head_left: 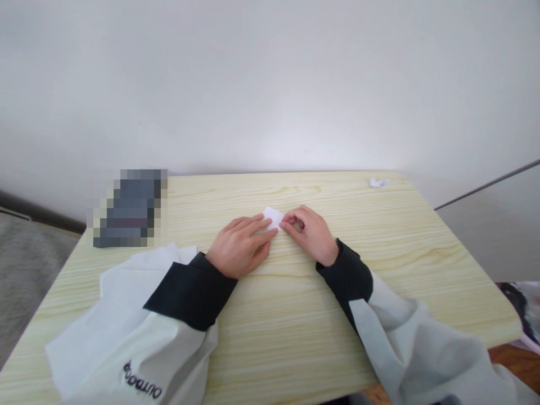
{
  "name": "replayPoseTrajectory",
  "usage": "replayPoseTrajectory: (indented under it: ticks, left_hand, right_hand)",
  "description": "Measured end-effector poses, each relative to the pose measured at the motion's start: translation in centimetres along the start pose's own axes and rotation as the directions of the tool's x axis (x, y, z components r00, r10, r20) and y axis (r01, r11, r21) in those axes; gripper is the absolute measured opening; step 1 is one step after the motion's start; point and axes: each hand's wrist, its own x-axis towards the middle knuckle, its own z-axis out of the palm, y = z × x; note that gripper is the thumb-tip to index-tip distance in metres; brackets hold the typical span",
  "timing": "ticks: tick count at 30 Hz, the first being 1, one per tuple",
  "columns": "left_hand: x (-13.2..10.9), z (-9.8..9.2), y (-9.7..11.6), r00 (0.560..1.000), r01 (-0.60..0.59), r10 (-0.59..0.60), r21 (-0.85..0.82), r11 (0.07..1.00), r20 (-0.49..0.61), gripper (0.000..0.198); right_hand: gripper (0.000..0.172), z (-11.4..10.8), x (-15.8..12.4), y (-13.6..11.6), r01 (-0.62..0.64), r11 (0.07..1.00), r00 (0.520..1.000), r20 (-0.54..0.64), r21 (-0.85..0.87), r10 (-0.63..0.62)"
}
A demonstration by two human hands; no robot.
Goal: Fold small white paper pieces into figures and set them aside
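A small piece of white paper, its layers too small to make out, lies on the table between my two hands. My left hand rests over its left side, fingers stretched out and pressing it down against the wood. At the paper's right corner, my right hand pinches the edge between thumb and index finger, with the other fingers curled. Part of the paper is hidden under the fingertips.
Sheets of white paper lie at the left, partly under my left sleeve. A dark, pixelated flat object is at the back left. A small folded white paper piece sits at the back right. The wooden table meets a white wall.
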Motion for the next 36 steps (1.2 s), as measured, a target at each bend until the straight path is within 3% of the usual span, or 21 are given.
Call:
replayPoseTrajectory:
  ticks: [15,24,31,36]
  left_hand:
    - [0.17,-0.2,0.43,0.999,0.045,-0.045,0.032,0.998,0.009,0.029]
    - [0.17,-0.2,0.49,0.998,0.061,-0.062,0.034,0.998,0.02,0.028]
    - [0.24,-0.43,0.59,0.998,0.062,-0.063,0.035,0.997,0.03,0.03]
    - [0.18,-0.31,0.53,0.997,0.063,-0.064,0.035,0.997,0.03,0.028]
  right_hand:
    - [0.005,-0.07,0.06,-0.02,0.015,1.0,0.999,0.029,0.016,-0.015]
    - [0.013,-0.07,0.07,-0.02,-0.026,0.999,0.999,0.042,0.048,0.024]
    - [0.021,0.23,-0.04,0.22,0.042,0.998,0.999,0.012,0.04,-0.042]
    - [0.025,-0.44,0.04,0.26,0.01,0.996,0.997,0.077,0.094,-0.017]
